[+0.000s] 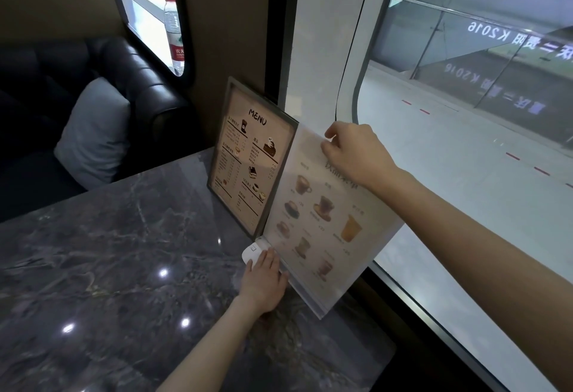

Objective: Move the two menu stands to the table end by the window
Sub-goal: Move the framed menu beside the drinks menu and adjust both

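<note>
Table: dark grey marble table top [108, 267], shiny, with small bright light spots on it. It runs up to the big window [465, 143] on the right.
Framed menu: tall menu stand with a dark frame and a tan page that says MENU [248, 159]. It stands upright at the far end of the table, against the brown wall, close to the window.
Clear menu: see-through plastic menu stand with pictures of coffee cups and drinks [319, 221]. It stands just beside the framed one, touching it along one edge. Its bottom edge is down at the table, right next to the window.
Right hand: right hand [356, 152] is at the top of the clear menu, fingers pinched on its top edge.
Left hand: left hand [263, 283] lies flat and spread out at the foot of the clear menu, pressing on its base, not gripping. Its fingertips touch a small white box [252, 253] on the table.
Seat: black leather sofa [139, 87] behind the table, with a grey pillow [93, 137] on it.
Bottle: clear water bottle with a red label [173, 31], standing in the small window behind the sofa.
</note>
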{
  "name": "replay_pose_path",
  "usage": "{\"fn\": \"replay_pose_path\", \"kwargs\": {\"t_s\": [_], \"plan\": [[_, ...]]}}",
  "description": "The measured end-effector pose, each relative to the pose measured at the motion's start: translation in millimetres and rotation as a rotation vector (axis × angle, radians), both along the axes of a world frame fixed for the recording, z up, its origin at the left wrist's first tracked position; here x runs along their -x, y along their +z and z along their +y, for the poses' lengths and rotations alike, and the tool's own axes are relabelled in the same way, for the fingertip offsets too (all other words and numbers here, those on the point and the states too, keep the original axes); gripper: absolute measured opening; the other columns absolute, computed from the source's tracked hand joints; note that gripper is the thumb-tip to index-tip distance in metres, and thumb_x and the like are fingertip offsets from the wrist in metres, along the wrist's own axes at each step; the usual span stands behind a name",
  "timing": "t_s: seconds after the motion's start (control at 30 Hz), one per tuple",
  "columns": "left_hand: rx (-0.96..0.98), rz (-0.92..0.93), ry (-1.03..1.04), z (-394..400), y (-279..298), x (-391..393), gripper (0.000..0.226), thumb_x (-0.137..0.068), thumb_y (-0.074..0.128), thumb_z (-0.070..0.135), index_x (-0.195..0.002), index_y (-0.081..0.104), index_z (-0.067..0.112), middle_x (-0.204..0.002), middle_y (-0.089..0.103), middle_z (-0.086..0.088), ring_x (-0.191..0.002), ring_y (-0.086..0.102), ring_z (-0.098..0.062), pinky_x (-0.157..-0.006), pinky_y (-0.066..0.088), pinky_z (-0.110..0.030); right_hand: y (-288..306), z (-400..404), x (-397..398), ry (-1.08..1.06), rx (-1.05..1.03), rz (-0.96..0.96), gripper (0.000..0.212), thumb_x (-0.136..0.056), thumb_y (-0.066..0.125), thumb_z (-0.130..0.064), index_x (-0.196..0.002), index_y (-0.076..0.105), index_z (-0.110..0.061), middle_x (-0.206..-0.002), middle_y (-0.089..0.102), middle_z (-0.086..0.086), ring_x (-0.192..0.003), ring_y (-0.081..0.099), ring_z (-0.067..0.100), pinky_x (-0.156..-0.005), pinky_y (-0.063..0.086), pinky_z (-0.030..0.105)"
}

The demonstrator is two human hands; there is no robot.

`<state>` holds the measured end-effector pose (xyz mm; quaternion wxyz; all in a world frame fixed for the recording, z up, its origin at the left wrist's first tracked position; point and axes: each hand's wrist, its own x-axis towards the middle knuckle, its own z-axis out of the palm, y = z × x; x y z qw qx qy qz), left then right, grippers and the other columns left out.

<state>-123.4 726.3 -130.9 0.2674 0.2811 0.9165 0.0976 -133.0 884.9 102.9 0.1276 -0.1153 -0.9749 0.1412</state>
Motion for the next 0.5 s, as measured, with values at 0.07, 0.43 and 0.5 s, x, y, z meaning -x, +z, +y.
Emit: {"fn": "replay_pose_path", "kwargs": {"t_s": [0.07, 0.43, 0.5], "plan": [[-0.017, -0.001, 0.02, -2.0, 0.9, 3.0, 0.059, -0.099, 0.016, 0.04, -0.149, 0.006, 0.009, -0.16, 0.001, -0.006, -0.147, -0.001, -0.018, -0.118, 0.002, -0.039, 1.0, -4.9, -2.3, 0.025, -0.05, 0.049, 0.03, -0.091, 0.044, -0.017, -0.114, 0.053, -0.001, -0.11, 0.063, 0.019, -0.096, 0.059, 0.035, -0.084, 0.052, 0.048], [-0.334, 0.188, 0.354, -43.9, 67.5, 23.6, 0.037, -0.094, 0.037, 0.034, -0.097, 0.064, 0.01, -0.105, 0.068, -0.015, -0.097, 0.061, -0.034, -0.074, 0.047, -0.036, -12.2, -56.7, -23.6, 0.178, 0.13, 0.284, 0.021, -0.093, 0.046, -0.021, -0.104, 0.059, -0.008, -0.091, 0.069, 0.009, -0.075, 0.063, 0.019, -0.068, 0.055, 0.036], [-0.356, 0.242, 0.393, -60.1, 86.5, 28.4, 0.036, -0.094, 0.038, 0.033, -0.09, 0.065, 0.009, -0.098, 0.068, -0.014, -0.092, 0.062, -0.033, -0.066, 0.041, -0.032, -13.0, -72.5, -22.7, 0.17, 0.327, 0.258, 0.021, -0.092, 0.047, -0.023, -0.098, 0.061, -0.009, -0.086, 0.07, 0.008, -0.068, 0.064, 0.016, -0.064, 0.056, 0.035]]}}
